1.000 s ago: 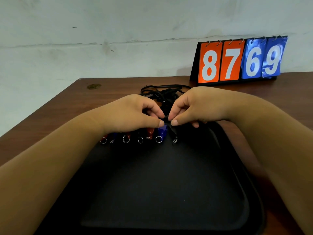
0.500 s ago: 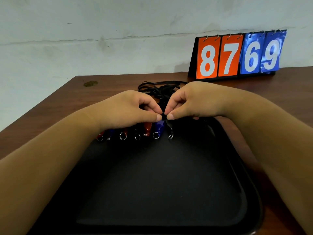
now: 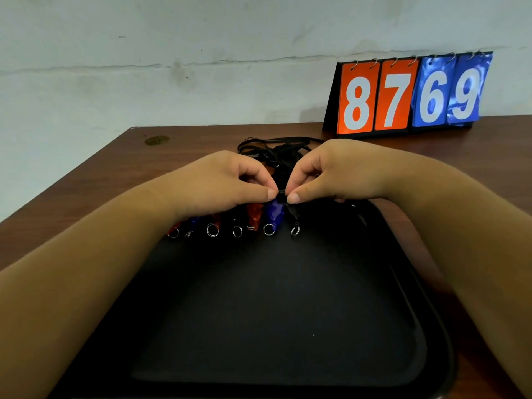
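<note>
My left hand (image 3: 227, 182) and my right hand (image 3: 328, 174) meet above the far edge of a black tray (image 3: 288, 326). Both pinch a small black whistle (image 3: 290, 211) between thumb and forefinger; its metal ring hangs down toward me. A row of several whistles lies along the tray's far edge, among them a blue one (image 3: 273, 217) and an orange one (image 3: 254, 214), each with a ring. My left hand hides the tops of those further left. A tangle of black lanyards (image 3: 276, 152) lies behind my hands.
The tray sits on a brown wooden table (image 3: 100, 174) against a white wall. A flip scoreboard (image 3: 408, 96) reading 8769 stands at the back right. A small dark stain (image 3: 157, 140) marks the table's far left corner.
Both hands have stayed pinched on the black whistle, close together. The view has shifted slightly; the whistle and its ring hang in about the same place.
</note>
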`<state>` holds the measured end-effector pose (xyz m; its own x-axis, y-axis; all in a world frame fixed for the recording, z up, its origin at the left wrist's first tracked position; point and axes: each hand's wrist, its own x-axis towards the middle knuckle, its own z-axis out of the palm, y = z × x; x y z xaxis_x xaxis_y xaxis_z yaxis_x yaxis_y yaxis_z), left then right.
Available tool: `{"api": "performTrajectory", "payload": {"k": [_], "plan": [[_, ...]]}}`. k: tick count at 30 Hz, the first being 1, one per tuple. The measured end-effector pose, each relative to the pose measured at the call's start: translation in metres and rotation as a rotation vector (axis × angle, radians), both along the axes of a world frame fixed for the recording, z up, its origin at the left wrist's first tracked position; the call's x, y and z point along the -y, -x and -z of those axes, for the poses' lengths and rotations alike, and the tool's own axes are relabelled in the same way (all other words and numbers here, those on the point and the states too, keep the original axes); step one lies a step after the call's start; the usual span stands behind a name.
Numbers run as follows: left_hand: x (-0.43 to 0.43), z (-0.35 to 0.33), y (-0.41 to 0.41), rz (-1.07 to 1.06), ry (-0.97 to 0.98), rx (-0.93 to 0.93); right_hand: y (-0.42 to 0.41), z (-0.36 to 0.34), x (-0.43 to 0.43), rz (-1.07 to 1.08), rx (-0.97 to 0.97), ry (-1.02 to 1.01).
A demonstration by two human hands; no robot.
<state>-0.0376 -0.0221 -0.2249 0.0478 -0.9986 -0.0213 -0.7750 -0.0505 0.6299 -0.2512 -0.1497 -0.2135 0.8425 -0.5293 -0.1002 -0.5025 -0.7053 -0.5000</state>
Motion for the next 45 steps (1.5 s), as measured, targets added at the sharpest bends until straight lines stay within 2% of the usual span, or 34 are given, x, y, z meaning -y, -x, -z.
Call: {"api": "performTrajectory", "payload": {"k": [7, 12, 16, 22, 28, 33, 35, 40, 42, 45], "plan": [[0.002, 0.001, 0.000, -0.002, 0.003, 0.026, 0.001, -0.001, -0.002, 0.020, 0.011, 0.000], [0.003, 0.003, -0.001, -0.022, 0.006, 0.034, 0.004, 0.000, 0.004, 0.195, 0.272, 0.070], [0.004, 0.003, -0.002, -0.048, 0.026, 0.027, 0.004, 0.004, 0.012, 0.327, 0.368, 0.147], [0.002, -0.002, -0.006, -0.099, 0.105, 0.020, 0.005, 0.008, 0.017, 0.349, 0.324, 0.173], [-0.003, -0.019, -0.012, -0.186, 0.148, -0.010, 0.004, 0.009, 0.013, 0.354, 0.370, 0.164], [-0.005, -0.038, -0.007, -0.237, 0.199, 0.001, 0.003, 0.009, 0.005, 0.294, 0.335, 0.118], [-0.001, -0.044, -0.003, -0.213, 0.164, 0.054, 0.002, 0.009, 0.002, 0.279, 0.294, 0.109], [0.024, -0.045, 0.001, -0.128, 0.040, 0.325, 0.003, 0.012, 0.003, 0.260, 0.145, 0.156], [0.034, -0.045, 0.004, -0.078, -0.017, 0.399, 0.003, 0.013, 0.008, 0.318, 0.150, 0.208], [0.045, -0.049, 0.006, -0.021, -0.053, 0.383, 0.004, 0.017, 0.021, 0.472, 0.193, 0.225]]}}
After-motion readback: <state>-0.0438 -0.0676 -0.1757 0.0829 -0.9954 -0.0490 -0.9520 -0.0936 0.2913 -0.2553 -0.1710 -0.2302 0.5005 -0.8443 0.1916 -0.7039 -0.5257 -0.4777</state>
